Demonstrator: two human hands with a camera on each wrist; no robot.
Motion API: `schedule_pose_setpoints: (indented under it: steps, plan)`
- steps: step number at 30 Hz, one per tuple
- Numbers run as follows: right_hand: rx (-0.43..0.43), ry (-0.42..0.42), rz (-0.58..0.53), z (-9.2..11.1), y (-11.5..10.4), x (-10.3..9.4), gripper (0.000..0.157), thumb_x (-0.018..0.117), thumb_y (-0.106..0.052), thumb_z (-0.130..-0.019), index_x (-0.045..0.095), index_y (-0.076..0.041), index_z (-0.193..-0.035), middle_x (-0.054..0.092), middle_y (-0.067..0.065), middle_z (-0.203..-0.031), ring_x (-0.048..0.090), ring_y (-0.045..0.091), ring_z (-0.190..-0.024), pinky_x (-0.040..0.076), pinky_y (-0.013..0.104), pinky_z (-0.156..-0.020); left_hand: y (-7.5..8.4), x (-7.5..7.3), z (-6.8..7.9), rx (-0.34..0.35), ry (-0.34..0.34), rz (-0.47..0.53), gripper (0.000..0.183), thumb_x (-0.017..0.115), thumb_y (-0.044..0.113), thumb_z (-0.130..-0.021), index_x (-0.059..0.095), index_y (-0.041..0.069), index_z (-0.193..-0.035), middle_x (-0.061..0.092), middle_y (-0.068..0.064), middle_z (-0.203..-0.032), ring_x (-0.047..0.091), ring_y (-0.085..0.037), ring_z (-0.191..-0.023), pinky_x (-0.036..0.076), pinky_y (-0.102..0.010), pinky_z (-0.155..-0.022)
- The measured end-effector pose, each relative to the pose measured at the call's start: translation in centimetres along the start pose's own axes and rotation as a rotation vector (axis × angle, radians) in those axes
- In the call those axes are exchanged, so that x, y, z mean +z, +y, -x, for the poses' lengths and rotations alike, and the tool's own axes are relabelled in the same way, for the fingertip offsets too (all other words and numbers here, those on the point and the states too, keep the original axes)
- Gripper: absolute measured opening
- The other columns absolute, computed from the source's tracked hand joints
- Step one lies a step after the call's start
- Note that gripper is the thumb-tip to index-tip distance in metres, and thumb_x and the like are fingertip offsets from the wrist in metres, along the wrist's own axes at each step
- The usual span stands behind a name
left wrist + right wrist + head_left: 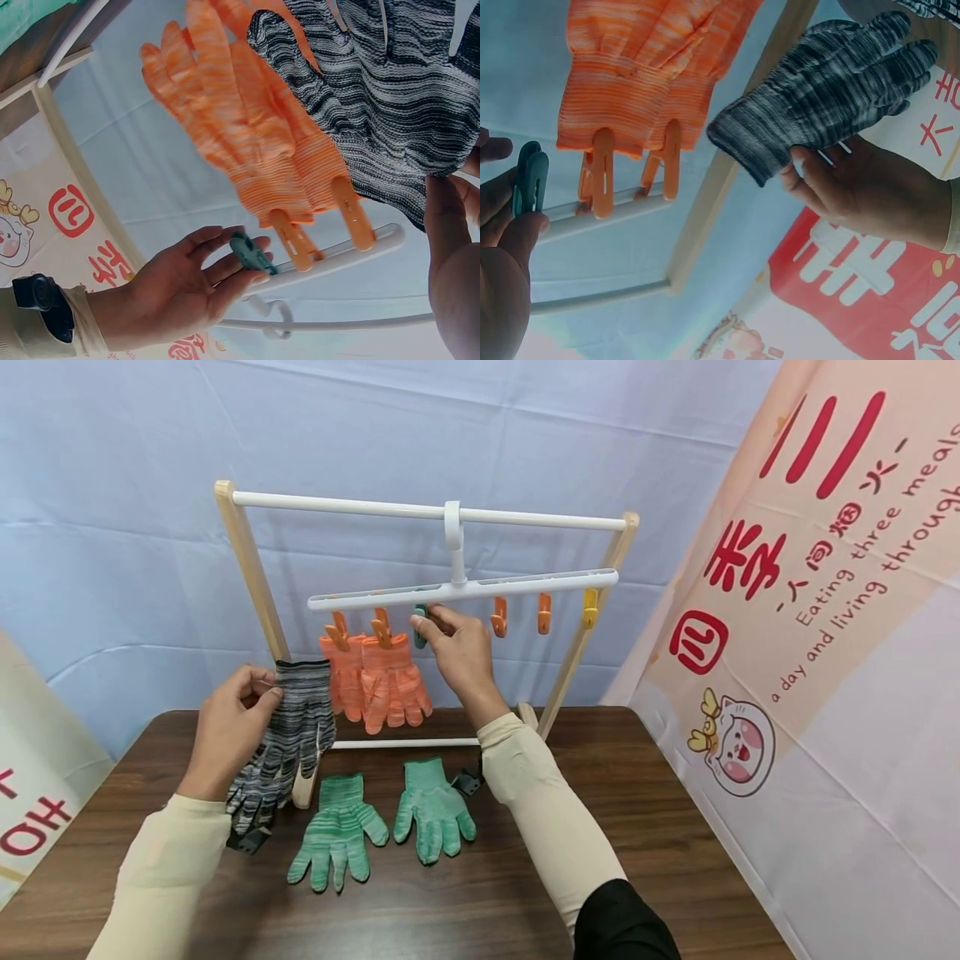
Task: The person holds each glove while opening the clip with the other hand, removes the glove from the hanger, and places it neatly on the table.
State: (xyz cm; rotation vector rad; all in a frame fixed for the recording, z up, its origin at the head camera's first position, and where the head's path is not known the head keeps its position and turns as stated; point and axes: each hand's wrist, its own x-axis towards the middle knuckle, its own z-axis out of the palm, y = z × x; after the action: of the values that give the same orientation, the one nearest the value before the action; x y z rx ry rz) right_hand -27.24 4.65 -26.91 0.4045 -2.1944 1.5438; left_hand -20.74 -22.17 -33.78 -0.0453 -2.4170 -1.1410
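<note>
In the head view's clock face, two orange gloves (388,681) already hang clipped beneath the white hanger (543,584). Toward eight, the left hand (231,718) pinches an unclipped striped glove (302,710) by its cuff; at centre, the right hand's (467,656) thumb and fingers pinch a green clip (420,631). Two green gloves (339,831) lie unhung around seven on the brown tabletop (637,835). Pale cloth (562,443) hangs at twelve, a printed banner (885,710) at three.

Furniture: dark brown, wood-grained table (675,852) with rounded rear corners
Behind: pale blue, creased fabric backdrop (360,435)
Right: white-and-peach printed cloth (855,802), bearing large red characters (852,445) and a pink-faced cartoon animal (738,760)
Left: pale cloth panel (37,718) with red letters (47,815)
Light: soft sheen across the tabletop
</note>
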Motion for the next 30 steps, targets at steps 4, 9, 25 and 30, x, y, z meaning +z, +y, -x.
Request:
schedule_pose_setpoints:
  steps: [4, 9, 25, 30]
  plan:
    - [0.002, -0.001, 0.011, 0.0, 0.1, 0.0, 0.039, 0.067, -0.039, -0.082, 0.066, -0.019, -0.115, 0.068, -0.006, -0.095, 0.062, 0.003, -0.085, 0.049, 0.028, -0.071, -1.2, -0.7, 0.2, -0.021, 0.021, -0.024, 0.029, 0.046, 0.034, -0.095, 0.055, 0.013, -0.113, 0.061, -0.006, -0.090, 0.050, -0.018, -0.072, 0.036, -0.034, -0.061]
    - [0.005, -0.002, 0.011, 0.0, 0.2, 0.0, 0.041, 0.066, -0.040, -0.082, 0.065, -0.018, -0.116, 0.068, -0.006, -0.095, 0.062, 0.004, -0.085, 0.048, 0.028, -0.070, -3.2, -1.8, 0.1, -0.062, 0.051, -0.065, 0.032, 0.045, 0.034, -0.095, 0.055, 0.012, -0.115, 0.061, -0.007, -0.092, 0.049, -0.017, -0.073, 0.036, -0.033, -0.062]
    - [0.001, 0.015, 0.022, -0.1, 0.2, 0.0, 0.038, 0.067, -0.038, -0.082, 0.066, -0.018, -0.114, 0.068, -0.006, -0.091, 0.062, 0.005, -0.081, 0.048, 0.027, -0.070, -8.8, -4.0, -0.2, -0.191, -0.020, -0.066, 0.038, 0.045, 0.038, -0.094, 0.052, 0.011, -0.120, 0.059, -0.012, -0.103, 0.048, -0.018, -0.082, 0.036, -0.034, -0.062]
    - [-0.003, 0.017, 0.023, -0.2, 0.4, 0.1, 0.038, 0.068, -0.037, -0.082, 0.066, -0.016, -0.114, 0.069, -0.003, -0.092, 0.062, 0.004, -0.081, 0.049, 0.026, -0.072, -10.2, -4.7, 0.0, -0.227, -0.039, -0.067, 0.040, 0.044, 0.038, -0.095, 0.051, 0.008, -0.121, 0.056, -0.015, -0.110, 0.047, -0.023, -0.091, 0.036, -0.036, -0.064]
